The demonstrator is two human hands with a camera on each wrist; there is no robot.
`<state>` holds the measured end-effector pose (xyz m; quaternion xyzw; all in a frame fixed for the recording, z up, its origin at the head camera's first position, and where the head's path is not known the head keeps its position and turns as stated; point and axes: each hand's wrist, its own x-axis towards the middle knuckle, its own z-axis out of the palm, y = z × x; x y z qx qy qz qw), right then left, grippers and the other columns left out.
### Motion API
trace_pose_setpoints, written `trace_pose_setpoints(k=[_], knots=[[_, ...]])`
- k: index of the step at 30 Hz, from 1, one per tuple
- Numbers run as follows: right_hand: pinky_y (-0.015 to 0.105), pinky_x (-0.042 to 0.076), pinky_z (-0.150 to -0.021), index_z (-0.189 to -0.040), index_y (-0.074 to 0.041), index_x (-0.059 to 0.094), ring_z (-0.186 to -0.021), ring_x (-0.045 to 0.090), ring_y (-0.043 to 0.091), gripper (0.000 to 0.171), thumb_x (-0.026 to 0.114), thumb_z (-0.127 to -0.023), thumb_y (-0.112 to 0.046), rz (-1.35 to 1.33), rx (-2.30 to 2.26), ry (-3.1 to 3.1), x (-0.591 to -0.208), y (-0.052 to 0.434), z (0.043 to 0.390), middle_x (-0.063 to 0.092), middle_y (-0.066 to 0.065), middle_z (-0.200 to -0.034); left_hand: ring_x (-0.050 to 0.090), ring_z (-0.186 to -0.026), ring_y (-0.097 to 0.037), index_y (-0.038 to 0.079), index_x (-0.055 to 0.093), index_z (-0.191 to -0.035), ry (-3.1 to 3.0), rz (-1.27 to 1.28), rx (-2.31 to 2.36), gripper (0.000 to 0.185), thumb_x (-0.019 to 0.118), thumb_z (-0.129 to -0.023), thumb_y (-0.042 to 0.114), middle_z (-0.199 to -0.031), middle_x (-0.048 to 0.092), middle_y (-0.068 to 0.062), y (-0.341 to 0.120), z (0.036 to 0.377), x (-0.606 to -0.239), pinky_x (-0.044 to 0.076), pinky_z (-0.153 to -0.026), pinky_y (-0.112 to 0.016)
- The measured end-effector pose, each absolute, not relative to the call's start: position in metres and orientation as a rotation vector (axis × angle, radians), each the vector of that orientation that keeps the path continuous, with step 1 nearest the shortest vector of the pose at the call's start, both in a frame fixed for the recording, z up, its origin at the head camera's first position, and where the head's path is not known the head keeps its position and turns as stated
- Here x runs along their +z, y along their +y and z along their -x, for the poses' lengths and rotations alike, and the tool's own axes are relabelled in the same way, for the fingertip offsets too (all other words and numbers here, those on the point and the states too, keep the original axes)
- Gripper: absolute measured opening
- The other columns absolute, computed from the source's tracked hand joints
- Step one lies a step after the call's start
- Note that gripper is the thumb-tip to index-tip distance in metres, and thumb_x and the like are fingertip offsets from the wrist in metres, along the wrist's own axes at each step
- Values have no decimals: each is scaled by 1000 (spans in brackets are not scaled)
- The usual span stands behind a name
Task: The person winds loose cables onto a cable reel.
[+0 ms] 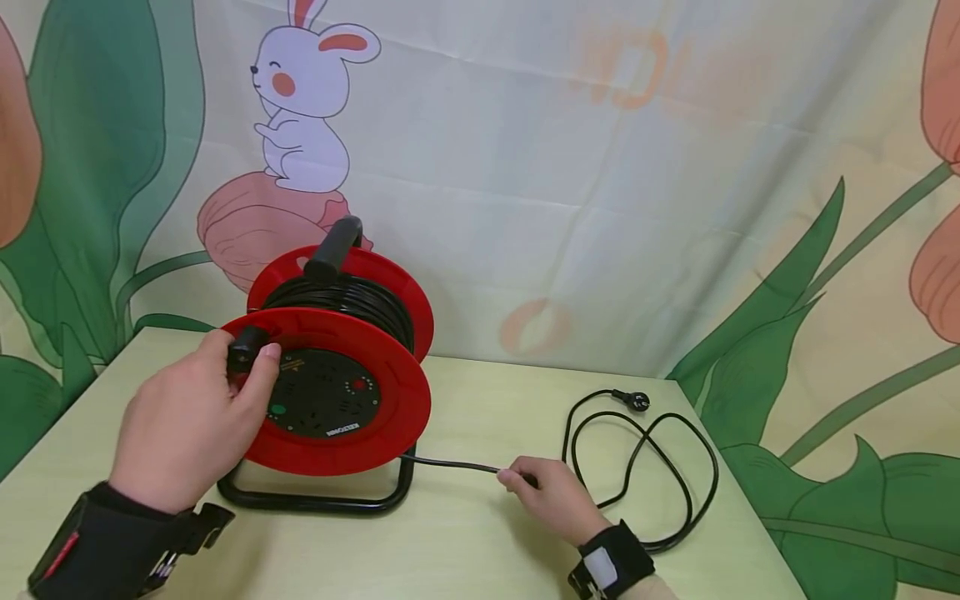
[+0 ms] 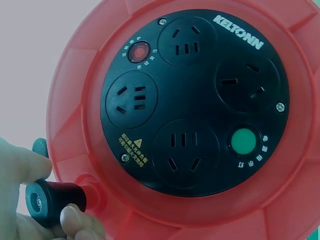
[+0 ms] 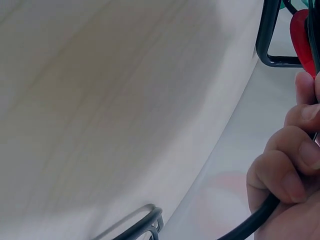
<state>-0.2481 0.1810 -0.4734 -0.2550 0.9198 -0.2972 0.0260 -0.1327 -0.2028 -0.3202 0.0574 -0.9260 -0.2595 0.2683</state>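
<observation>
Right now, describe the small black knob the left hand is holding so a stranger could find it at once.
Start at the red cable reel on the pale table. On the rim of its front disc, the left hand pinches a knob. It is a stubby black cylinder jutting outward, unlike the flat sockets nearby.

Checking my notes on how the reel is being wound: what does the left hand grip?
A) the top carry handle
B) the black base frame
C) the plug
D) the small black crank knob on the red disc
D: the left hand pinches the crank knob on the red disc.
</observation>
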Motion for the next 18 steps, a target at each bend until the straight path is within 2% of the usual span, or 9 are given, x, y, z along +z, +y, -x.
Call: trace_pose_setpoints(k=[18], knots=[[24, 33, -49, -81, -19, 68, -52, 38, 5, 30, 57, -96, -42, 827, -888, 2829, -478, 164, 249, 39, -12, -58, 46, -47, -21, 2, 50, -89, -2470, -137, -679, 40, 51, -97, 41, -56, 49, -5, -188, 136, -314, 34, -42, -32]])
